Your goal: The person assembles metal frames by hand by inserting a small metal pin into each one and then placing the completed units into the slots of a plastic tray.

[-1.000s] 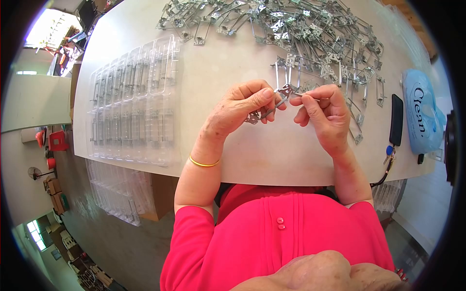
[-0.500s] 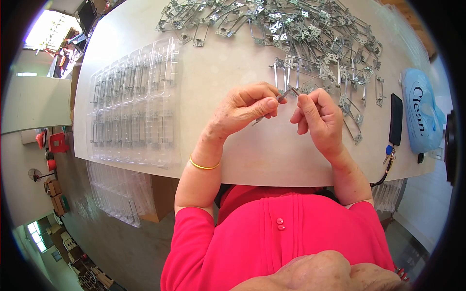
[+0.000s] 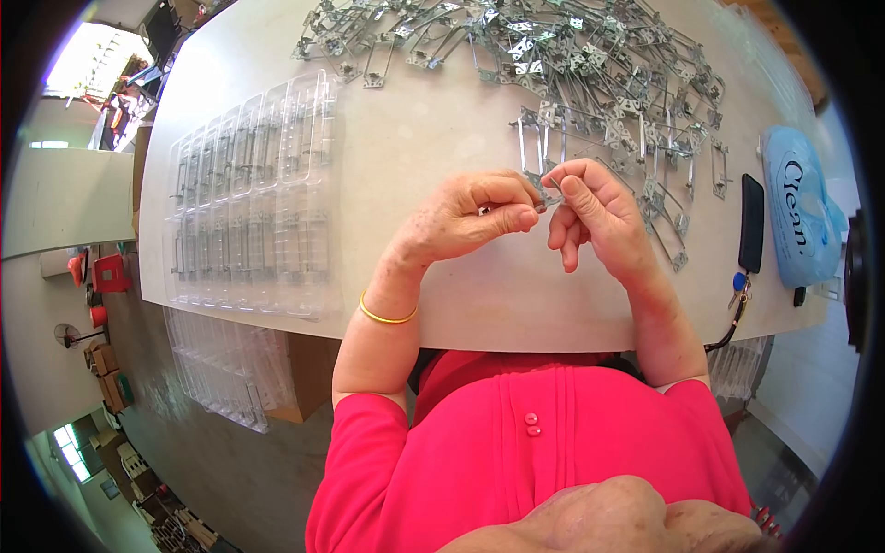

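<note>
Head view, centre of frame, slightly above the middle. Left hand [image 3: 461, 221] and right hand [image 3: 595, 217] meet over the pale counter [image 3: 415, 138], fingertips touching. Between them a small metal clip [image 3: 544, 195], mostly hidden by the fingers; only a short grey piece shows where the two grips meet. Left grip: thumb and forefinger pinched on the clip's left end, other fingers curled under. Right grip: thumb and forefinger pinched on its right end, remaining fingers loosely bent downward. The clip is held clear of the counter, just below the near edge of the loose pile.

A gold bangle [image 3: 385, 311] sits on the left wrist.

Upper centre to upper right: a large scattered pile of metal clips [image 3: 572, 64], tangled, its nearest pieces just beyond the right hand's fingertips. Left of frame: clear plastic trays [image 3: 253, 194] lying flat on the counter, divided into narrow compartments, well apart from the hands. Right edge: a blue tissue pack [image 3: 800, 221], beside it a black phone [image 3: 753, 226], and keys [image 3: 740, 290] hanging at the counter's edge.
</note>
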Demonstrator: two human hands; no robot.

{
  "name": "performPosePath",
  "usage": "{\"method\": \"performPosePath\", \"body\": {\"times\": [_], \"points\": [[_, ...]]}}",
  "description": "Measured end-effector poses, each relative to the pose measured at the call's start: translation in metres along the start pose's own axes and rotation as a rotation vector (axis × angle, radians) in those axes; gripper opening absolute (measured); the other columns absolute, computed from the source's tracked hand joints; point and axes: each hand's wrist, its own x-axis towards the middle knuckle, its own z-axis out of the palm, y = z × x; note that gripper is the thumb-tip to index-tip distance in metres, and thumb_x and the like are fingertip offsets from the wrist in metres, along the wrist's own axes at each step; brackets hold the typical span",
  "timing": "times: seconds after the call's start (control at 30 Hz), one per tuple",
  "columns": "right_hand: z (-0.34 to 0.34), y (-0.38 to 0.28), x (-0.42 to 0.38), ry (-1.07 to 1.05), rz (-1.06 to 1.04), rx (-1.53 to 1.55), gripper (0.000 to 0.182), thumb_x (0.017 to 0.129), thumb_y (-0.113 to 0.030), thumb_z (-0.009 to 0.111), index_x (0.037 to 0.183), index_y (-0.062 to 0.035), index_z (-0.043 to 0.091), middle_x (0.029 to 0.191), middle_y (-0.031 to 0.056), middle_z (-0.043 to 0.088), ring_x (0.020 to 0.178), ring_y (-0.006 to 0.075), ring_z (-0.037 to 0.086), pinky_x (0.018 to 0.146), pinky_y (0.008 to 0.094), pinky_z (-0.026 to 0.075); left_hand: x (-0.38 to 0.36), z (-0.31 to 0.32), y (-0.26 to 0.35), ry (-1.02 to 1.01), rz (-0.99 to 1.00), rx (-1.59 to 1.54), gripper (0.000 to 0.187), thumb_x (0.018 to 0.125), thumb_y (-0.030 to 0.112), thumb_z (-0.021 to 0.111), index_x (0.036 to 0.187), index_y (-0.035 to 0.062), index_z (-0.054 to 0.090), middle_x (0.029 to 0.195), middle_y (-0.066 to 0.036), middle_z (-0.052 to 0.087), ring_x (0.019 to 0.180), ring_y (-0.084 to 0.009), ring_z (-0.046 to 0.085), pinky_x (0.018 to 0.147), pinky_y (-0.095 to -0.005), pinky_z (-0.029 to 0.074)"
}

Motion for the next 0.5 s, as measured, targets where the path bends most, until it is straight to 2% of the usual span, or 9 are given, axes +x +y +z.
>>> {"method": "performPosePath", "body": {"times": [0.2, 0.3, 0.37, 0.4, 0.47, 0.5], "points": [[-0.008, -0.001, 0.002, -0.099, 0.077, 0.081, 0.025, 0.109, -0.031, 0.052, 0.115, -0.0074, 0.056, 0.074, 0.0101, 0.069, 0.048, 0.0137, 0.062, 0.046, 0.0234, 0.045, -0.001, 0.0, 0.001, -0.018, 0.024, 0.026, 0.025, 0.098, 0.021, 0.07, 0.087, -0.0014, 0.068, 0.102, -0.01, 0.07, 0.083, -0.0136, 0.06, 0.073, -0.0283, 0.05], [-0.011, 0.0, 0.002, -0.078, 0.099, 0.023, 0.02, 0.107, -0.027, 0.054, 0.108, -0.0076, 0.058, 0.077, 0.0088, 0.07, 0.058, 0.0121, 0.065, 0.051, 0.0234, 0.047, -0.002, 0.003, 0.005, -0.025, -0.003, 0.098, 0.024, 0.098, 0.019, 0.07, 0.087, -0.0012, 0.068, 0.101, -0.011, 0.07, 0.084, -0.014, 0.061, 0.074, -0.0292, 0.05], [-0.013, 0.005, 0.004, -0.02, -0.026, -0.162, 0.017, 0.105, -0.024, 0.06, 0.103, -0.0073, 0.06, 0.08, 0.0051, 0.068, 0.066, 0.0089, 0.065, 0.056, 0.0235, 0.049, -0.002, 0.002, 0.006, -0.045, -0.024, 0.091, 0.024, 0.098, 0.02, 0.07, 0.087, -0.0011, 0.068, 0.101, -0.011, 0.071, 0.085, -0.0143, 0.061, 0.075, -0.0295, 0.05], [-0.015, 0.005, 0.004, -0.021, -0.024, -0.161, 0.017, 0.105, -0.024, 0.06, 0.103, -0.0073, 0.06, 0.08, 0.0051, 0.068, 0.066, 0.0089, 0.065, 0.056, 0.0235, 0.049, -0.002, 0.001, 0.006, -0.066, -0.044, 0.086, 0.024, 0.098, 0.02, 0.07, 0.087, -0.0009, 0.068, 0.102, -0.011, 0.071, 0.085, -0.0146, 0.062, 0.076, -0.0298, 0.05], [-0.018, 0.006, 0.004, 0.001, -0.215, -0.393, 0.015, 0.103, -0.021, 0.063, 0.1, -0.0065, 0.06, 0.08, 0.0011, 0.064, 0.067, 0.0062, 0.06, 0.06, 0.0243, 0.049, -0.002, 0.0, 0.003, -0.107, -0.024, 0.08, 0.024, 0.098, 0.02, 0.07, 0.087, -0.0009, 0.068, 0.101, -0.011, 0.071, 0.086, -0.0148, 0.062, 0.076, -0.0296, 0.051], [-0.017, 0.005, 0.004, 0.002, -0.214, -0.392, 0.015, 0.103, -0.021, 0.063, 0.1, -0.0065, 0.06, 0.08, 0.0011, 0.064, 0.067, 0.0062, 0.06, 0.06, 0.0243, 0.049, -0.002, 0.0, 0.002, -0.15, -0.002, 0.075, 0.024, 0.098, 0.02, 0.07, 0.087, -0.0008, 0.069, 0.101, -0.011, 0.071, 0.086, -0.015, 0.062, 0.077, -0.0295, 0.051]]}}
